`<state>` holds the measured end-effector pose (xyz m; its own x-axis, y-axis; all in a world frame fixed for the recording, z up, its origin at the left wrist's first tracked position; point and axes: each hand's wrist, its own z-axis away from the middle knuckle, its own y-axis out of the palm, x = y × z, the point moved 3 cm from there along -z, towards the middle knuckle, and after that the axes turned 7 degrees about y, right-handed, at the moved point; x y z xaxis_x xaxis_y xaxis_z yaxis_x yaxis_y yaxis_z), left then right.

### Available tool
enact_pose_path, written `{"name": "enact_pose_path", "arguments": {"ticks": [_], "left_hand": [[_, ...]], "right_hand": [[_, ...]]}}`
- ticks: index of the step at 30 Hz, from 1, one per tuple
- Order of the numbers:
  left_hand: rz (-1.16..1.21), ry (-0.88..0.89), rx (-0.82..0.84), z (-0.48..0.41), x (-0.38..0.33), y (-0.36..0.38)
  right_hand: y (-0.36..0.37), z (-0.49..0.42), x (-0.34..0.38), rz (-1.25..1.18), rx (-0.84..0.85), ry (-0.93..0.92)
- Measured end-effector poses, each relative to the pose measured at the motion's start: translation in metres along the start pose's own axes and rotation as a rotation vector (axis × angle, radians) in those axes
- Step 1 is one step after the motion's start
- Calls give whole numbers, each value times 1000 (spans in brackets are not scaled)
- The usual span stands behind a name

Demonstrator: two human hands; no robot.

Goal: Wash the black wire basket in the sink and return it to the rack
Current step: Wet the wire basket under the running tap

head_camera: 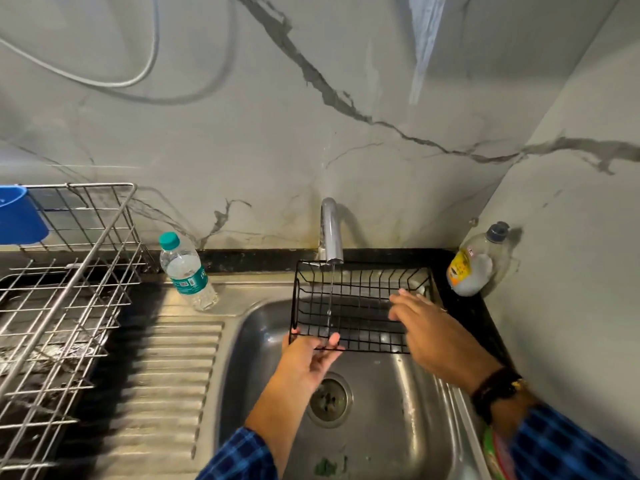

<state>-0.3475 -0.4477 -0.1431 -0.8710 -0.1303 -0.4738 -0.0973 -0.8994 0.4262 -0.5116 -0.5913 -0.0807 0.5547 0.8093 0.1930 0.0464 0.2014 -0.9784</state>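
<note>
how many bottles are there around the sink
2: a teal-capped water bottle standing left of the faucet, and a yellow-labelled bottle leaning in the right corner. More could be out of frame.

Veined marble wall [242,150], black counter [474,313], perhaps hose [151,60]

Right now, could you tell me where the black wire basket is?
In the head view, the black wire basket is over the sink under the running tap, right of centre; the left hand grips its near-left corner.
</note>
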Motion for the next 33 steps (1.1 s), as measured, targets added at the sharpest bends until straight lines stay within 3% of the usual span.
{"name": "enact_pose_path", "arguments": {"ticks": [3, 8, 15, 18, 23, 28, 30, 33], "left_hand": [[-4, -60, 35, 5, 26, 11], [44, -111, 88, 16, 50, 24], [130, 0, 104, 5, 37, 1], [120, 76, 130, 0, 26, -13], [132, 205, 154, 7, 15, -28], [185, 313, 92, 11, -1, -43], [180, 351, 83, 13, -8, -49], [136, 423, 119, 17, -16, -53]], "right_hand": [[12, -30, 25, -284, -43, 232], [39, -78, 46, -1095, 276, 613], [49, -79, -11, -1606, 40, 992], [56, -60, -27, -1412, 75, 1053], [66, -52, -3, -1023, 8, 928], [76, -52, 53, -389, 212, 584], [80, -48, 80, -269, 269, 492], [88, -47, 111, -276, 401, 467]]}}
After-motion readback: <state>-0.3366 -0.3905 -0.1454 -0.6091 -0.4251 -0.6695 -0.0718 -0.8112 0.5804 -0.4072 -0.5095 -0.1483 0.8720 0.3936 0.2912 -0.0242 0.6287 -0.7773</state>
